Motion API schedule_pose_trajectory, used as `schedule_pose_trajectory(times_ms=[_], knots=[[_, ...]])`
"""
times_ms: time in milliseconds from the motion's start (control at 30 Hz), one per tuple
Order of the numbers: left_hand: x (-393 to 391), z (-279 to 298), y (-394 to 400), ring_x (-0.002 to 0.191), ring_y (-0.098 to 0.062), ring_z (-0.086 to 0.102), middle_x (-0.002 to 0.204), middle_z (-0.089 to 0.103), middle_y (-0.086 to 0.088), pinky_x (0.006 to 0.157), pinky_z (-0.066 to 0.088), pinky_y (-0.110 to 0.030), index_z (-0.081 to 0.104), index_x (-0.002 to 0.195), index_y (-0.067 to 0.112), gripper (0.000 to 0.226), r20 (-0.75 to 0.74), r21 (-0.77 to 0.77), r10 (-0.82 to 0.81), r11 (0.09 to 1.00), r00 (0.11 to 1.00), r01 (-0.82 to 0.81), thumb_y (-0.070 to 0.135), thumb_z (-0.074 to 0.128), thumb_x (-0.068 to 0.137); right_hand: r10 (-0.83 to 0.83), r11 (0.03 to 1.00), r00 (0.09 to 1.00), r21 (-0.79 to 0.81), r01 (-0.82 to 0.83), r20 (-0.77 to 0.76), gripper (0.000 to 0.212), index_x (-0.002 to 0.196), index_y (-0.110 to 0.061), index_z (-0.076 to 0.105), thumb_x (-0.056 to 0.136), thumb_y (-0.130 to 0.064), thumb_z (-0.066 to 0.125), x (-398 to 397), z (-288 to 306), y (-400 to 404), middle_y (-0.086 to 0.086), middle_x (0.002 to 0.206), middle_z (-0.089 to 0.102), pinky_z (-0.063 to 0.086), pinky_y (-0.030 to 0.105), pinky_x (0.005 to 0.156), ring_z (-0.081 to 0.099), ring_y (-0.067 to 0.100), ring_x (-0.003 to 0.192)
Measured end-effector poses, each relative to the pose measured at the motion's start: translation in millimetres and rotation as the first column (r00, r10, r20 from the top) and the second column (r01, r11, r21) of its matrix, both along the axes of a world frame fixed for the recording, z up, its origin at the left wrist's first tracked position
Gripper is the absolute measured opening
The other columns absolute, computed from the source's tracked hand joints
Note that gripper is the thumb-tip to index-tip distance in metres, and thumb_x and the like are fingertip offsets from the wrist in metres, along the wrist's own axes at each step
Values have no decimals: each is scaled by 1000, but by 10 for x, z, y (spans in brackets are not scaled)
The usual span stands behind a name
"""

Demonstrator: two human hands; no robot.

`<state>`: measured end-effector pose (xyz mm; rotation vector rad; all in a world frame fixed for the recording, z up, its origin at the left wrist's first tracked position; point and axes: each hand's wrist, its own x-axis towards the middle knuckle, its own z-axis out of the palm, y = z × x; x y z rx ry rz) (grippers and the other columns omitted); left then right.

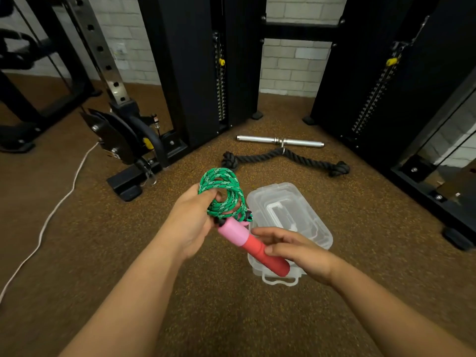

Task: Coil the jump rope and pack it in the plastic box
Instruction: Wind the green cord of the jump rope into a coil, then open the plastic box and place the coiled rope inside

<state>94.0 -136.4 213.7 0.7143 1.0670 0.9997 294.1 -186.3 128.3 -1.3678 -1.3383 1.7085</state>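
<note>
The green braided jump rope (223,191) is wound into a tight bundle of loops, and my left hand (192,222) grips that bundle from the left. A pink and red handle (253,247) sticks out below the coil toward the lower right. My right hand (296,251) holds the red end of this handle between thumb and fingers. A second pink handle tip peeks out behind the first. The clear plastic box (296,210) lies on the floor just beyond and under my hands, its lid on.
A metal bar attachment (257,139) and a black triceps rope (309,158) lie on the brown speckled floor behind the box. Black cable-machine columns (195,73) stand at the back and right. A white cord (51,215) trails across the floor at left.
</note>
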Motion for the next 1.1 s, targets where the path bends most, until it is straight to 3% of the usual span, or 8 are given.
schedule_pose_trajectory(times_ms=[67,133,300,500,633,833,967,1100], knots=[[29,-49,90,110,-47,60,124,58,-31,90,46,-66,52,118,-3,25,-21,-3,-5,1000,1000,5,2,36,99,-32,999,999,-2,32,21,52,125,-28,57,73,-21,58,43,-45,52,5,126,61,48,24,89,59,17,115],[48,-77,185,113,-43,59,124,59,-30,97,45,-62,53,117,-2,25,-44,20,-19,1000,999,19,1,38,98,-100,995,995,0,100,21,53,122,-28,59,71,-17,56,117,-96,104,5,124,62,48,23,89,59,17,115],[58,-177,374,102,-25,67,111,69,-15,91,54,-40,62,106,11,25,-109,62,-149,986,983,157,1,41,96,-259,966,949,68,250,178,48,117,-29,60,84,3,50,343,-279,242,3,121,60,47,19,85,55,14,117],[45,-317,468,116,-41,59,112,68,-21,92,53,-44,60,114,4,27,93,10,-229,973,969,229,2,42,94,-243,968,828,180,174,506,52,126,-33,53,83,-4,53,499,-535,282,-9,127,52,32,22,95,46,8,120],[2,-423,529,120,-50,51,112,60,-26,93,50,-50,60,111,0,31,169,2,-235,971,957,238,11,50,85,-393,919,750,264,293,532,49,130,-24,51,85,-4,54,499,-727,318,-5,129,48,30,20,95,41,6,118],[-71,-600,611,104,-44,56,118,48,-18,91,50,-54,54,111,0,31,193,-6,-273,960,942,280,11,59,82,-598,756,522,212,619,609,50,139,-17,41,91,-18,53,874,-1089,249,11,144,38,32,45,108,34,28,134],[-71,-703,668,93,-40,64,108,57,-24,73,59,-49,57,111,-2,34,174,-33,-244,967,954,253,12,51,80,-615,718,505,167,675,605,55,142,-17,36,91,-23,54,986,-1235,251,10,148,34,33,46,107,33,29,135],[-18,-828,755,118,-46,54,121,61,-31,97,47,-55,54,121,-5,32,112,-93,-165,980,980,176,3,41,94,-651,655,522,60,753,551,62,146,-22,28,90,-32,54,1014,-1358,295,11,150,33,37,54,107,40,34,133]])
